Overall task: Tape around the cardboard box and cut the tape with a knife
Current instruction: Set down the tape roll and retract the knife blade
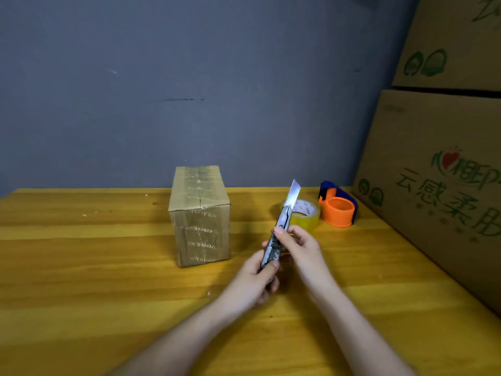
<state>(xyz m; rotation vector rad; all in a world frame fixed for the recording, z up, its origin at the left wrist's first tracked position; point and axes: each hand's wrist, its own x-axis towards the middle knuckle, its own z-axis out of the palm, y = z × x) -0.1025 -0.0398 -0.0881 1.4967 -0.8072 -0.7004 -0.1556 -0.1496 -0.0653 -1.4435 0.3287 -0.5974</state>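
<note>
Both my hands are on the utility knife (279,234), held above the wooden surface (108,267). My left hand (253,283) is curled tight around the lower end of the handle, thumb lying along its near face. My right hand (296,248) pinches the handle higher up, the forefinger tip pressed on the metal body about midway, the other fingers folded behind it. Neither hand is spread. The blade is out and points up and away from me, tilted slightly right.

The cardboard box (200,215) stands on the surface to the left of the knife, apart from both hands. Clear tape with printed lettering runs over its top and down its near face.

Behind the blade, a roll of yellowish tape (307,215) lies flat on the surface. Just beside it on the right sits an orange and blue tape dispenser (339,208). Large printed cartons (439,164) are stacked along the right edge.
</note>
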